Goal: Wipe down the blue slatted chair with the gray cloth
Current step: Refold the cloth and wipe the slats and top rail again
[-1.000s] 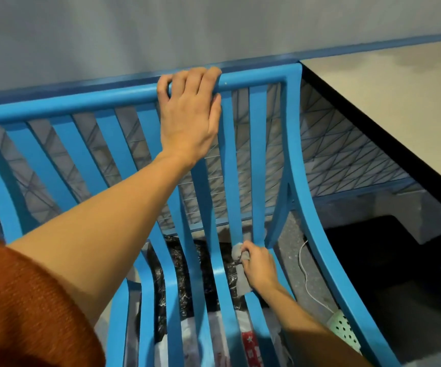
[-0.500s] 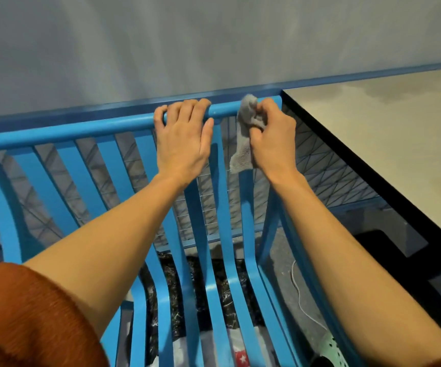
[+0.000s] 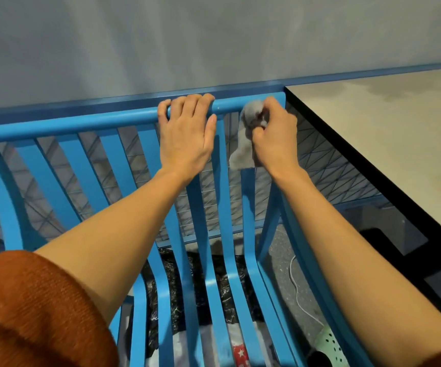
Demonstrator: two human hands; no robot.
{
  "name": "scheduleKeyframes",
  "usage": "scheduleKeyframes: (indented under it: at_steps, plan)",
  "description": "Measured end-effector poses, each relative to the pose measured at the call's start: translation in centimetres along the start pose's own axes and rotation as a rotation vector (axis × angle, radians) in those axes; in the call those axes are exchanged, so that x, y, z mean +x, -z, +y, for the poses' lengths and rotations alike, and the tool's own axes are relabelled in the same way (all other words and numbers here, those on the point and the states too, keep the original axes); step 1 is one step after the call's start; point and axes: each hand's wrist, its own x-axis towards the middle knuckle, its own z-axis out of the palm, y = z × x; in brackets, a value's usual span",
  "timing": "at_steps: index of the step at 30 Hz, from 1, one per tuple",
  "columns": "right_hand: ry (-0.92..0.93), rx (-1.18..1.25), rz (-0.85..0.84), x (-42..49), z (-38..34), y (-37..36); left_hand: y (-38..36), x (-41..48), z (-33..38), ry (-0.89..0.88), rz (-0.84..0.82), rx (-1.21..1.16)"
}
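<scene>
The blue slatted chair (image 3: 81,165) fills the lower view, its backrest seen from above with curved vertical slats running down to the seat. My left hand (image 3: 186,136) grips the top rail, fingers curled over its far edge. My right hand (image 3: 273,135) is closed on the gray cloth (image 3: 244,136) and presses it against the top of a slat near the right end of the rail, just under the rail. Part of the cloth hangs below my fingers.
A beige table (image 3: 389,133) with a dark edge stands directly right of the chair. A gray wall with a blue strip runs behind. Under the seat lie dark bags, a white cable (image 3: 297,295) and a pale green perforated shoe (image 3: 329,343).
My right hand rose with the cloth from the low end of a slat near the seat up to the top rail, then shifted slightly. My left hand stayed on the rail.
</scene>
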Motion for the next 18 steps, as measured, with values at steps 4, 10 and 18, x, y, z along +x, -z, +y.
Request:
scheduleKeyframes:
  at_steps: [4, 10, 18]
  plan:
    - [-0.085, 0.016, -0.043, -3.8, 2.0, -1.5, -0.2, 0.0, -0.1, -0.008, 0.012, 0.012]
    - [-0.149, -0.077, -0.186, -7.4, 3.7, -2.0, 0.2, 0.2, 0.0, -0.005, -0.015, 0.014]
    - [-0.112, -0.044, -0.118, -4.6, 1.8, -1.7, 0.6, -0.1, 0.0, -0.013, -0.069, 0.046]
